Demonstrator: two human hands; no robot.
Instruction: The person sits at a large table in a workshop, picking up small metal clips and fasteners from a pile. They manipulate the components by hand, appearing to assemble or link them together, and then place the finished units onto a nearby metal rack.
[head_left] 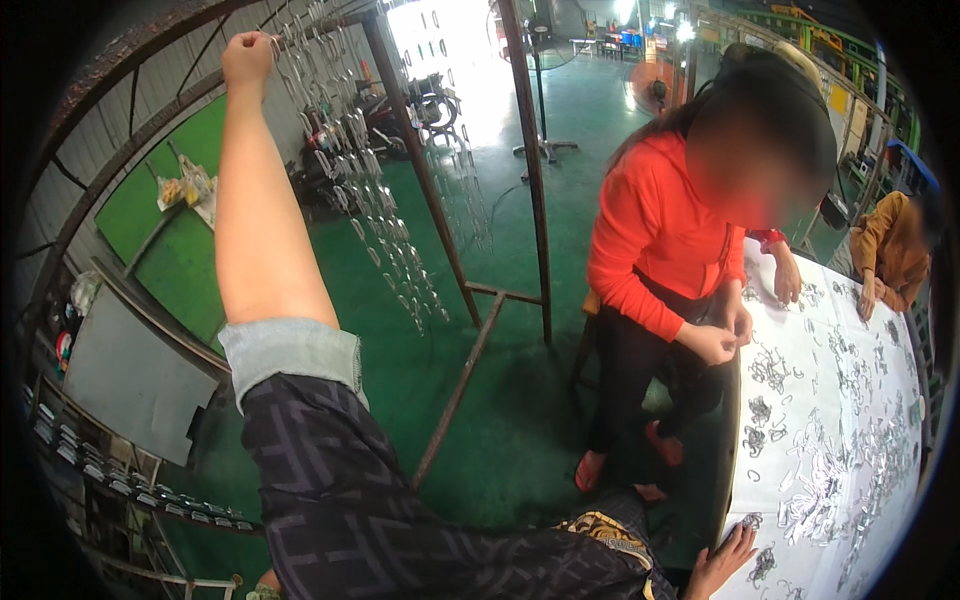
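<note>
My left hand (247, 58) is raised at the far upper left, at the top bar of a rusty metal rack. Its fingers are closed on the upper end of a chain of metal links (284, 68); the exact grip is partly hidden. More strands of links (385, 205) hang beside it, just right of my forearm. At the lower right, my right hand (727, 562) rests on the white-covered table (747, 492) with its fingers stretched out. Small piles of dark wire hooks (763, 563) lie next to it, along with scattered flat silvery pieces (825, 490).
A person in a red top (650, 250) sits at the table's left side, hands together. Another person in a brown top (890, 245) is at the far right. Rack posts (527, 160) stand mid-view. A grey panel (140, 365) and rows of metal parts (130, 480) are at left.
</note>
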